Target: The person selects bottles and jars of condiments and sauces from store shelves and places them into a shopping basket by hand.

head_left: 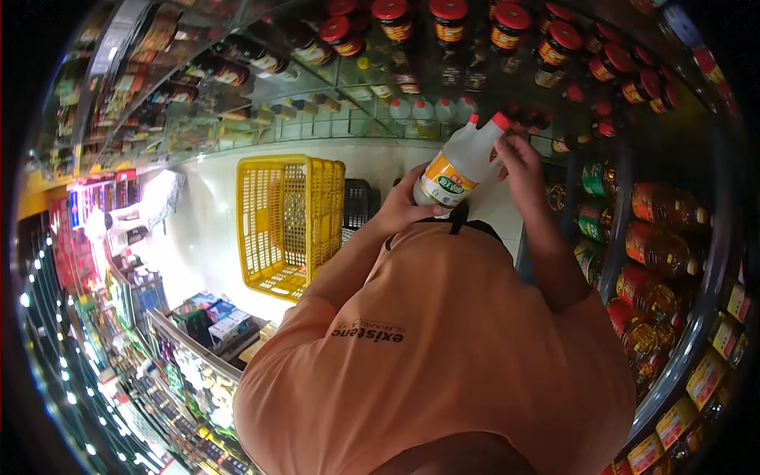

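Yellow baskets (291,222) on pale floor (204,229); left grip (405,204) holds bottles (459,170).

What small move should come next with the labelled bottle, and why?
Probably settle the right hand securely around the neck of the labelled bottle. The bottle leans, the left hand holds it low near the base, and the right hand's fingers are up by the red cap, though their contact is hard to tell.

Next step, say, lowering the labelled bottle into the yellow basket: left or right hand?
Left, I'd say. The left hand already grips the labelled bottle low, on the yellow basket side; the right hand is farther off, near a red cap.
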Available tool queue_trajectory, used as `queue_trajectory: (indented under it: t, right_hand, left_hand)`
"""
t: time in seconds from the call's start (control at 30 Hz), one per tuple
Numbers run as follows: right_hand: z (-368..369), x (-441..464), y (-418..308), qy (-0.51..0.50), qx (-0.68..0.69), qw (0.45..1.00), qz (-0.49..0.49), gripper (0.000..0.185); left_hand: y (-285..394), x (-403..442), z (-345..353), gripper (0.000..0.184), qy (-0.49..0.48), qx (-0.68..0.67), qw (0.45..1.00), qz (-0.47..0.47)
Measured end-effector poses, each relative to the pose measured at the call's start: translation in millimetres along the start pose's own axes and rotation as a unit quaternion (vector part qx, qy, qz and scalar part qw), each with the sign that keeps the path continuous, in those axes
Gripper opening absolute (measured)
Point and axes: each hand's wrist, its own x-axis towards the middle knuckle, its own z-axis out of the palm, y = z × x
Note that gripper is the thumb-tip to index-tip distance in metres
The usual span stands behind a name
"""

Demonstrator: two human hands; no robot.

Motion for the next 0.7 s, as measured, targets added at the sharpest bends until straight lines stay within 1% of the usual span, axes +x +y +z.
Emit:
queue_trajectory:
  t: [0.07, 0.23, 0.3, 0.37, 0.43, 0.5, 0.53, 0.57, 0.6, 0.63, 0.67, 0.7]
  right_hand:
    - [11.1, 2.3, -0.8, -0.022, -0.008, 1.000, 0.001, 0.026]
    - [53.7, 11.3, -10.7, -0.075, -0.021, 0.997, -0.005, 0.027]
    - [73.4, 19.0, -8.3, -0.118, -0.013, 0.993, -0.008, 0.026]
    - [99.5, 24.1, -12.2, -0.166, -0.026, 0.986, -0.010, 0.025]
    - [130.4, 27.9, -16.5, -0.216, -0.039, 0.976, -0.013, 0.024]
    - [163.4, 30.5, -20.2, -0.257, -0.047, 0.965, 0.020, 0.020]
    - [181.1, 29.8, -16.7, -0.272, -0.051, 0.961, 0.020, 0.020]
    - [199.8, 25.7, -8.4, -0.280, -0.026, 0.959, 0.032, 0.019]
    - [219.6, 19.8, -3.5, -0.288, -0.001, 0.956, 0.046, 0.018]
    - [240.7, 13.9, -0.6, -0.300, -0.023, 0.953, 0.042, 0.015]
    - [263.3, 11.7, -3.3, -0.313, -0.027, 0.948, 0.045, 0.015]
    - [285.1, 8.4, -8.2, -0.345, -0.139, 0.924, -0.091, 0.015]
  left_hand:
    - [4.1, -13.3, -11.9, 0.097, 0.031, 0.045, 0.998, -0.004]
    - [8.7, -48.5, -35.0, 0.095, 0.091, 0.028, 0.995, 0.019]
    - [9.6, -61.0, -49.9, 0.094, 0.116, 0.024, 0.993, 0.024]
    - [7.2, -80.0, -66.2, 0.095, 0.122, -0.027, 0.992, 0.034]
    - [8.0, -98.6, -87.0, 0.094, 0.143, -0.039, 0.988, 0.034]
    - [9.7, -114.1, -110.2, 0.093, 0.163, -0.049, 0.985, 0.036]
    - [10.7, -119.7, -122.4, 0.090, 0.154, -0.060, 0.985, 0.050]
    - [11.4, -126.3, -135.5, 0.086, 0.144, -0.070, 0.985, 0.063]
    - [8.9, -132.8, -153.4, 0.086, 0.158, -0.074, 0.982, 0.066]
    - [3.6, -138.4, -175.1, 0.082, 0.178, 0.033, 0.982, 0.060]
    - [0.4, -146.1, -192.9, 0.078, 0.195, 0.139, 0.970, 0.050]
    - [25.0, -157.5, -201.5, 0.073, 0.251, 0.183, 0.947, 0.083]
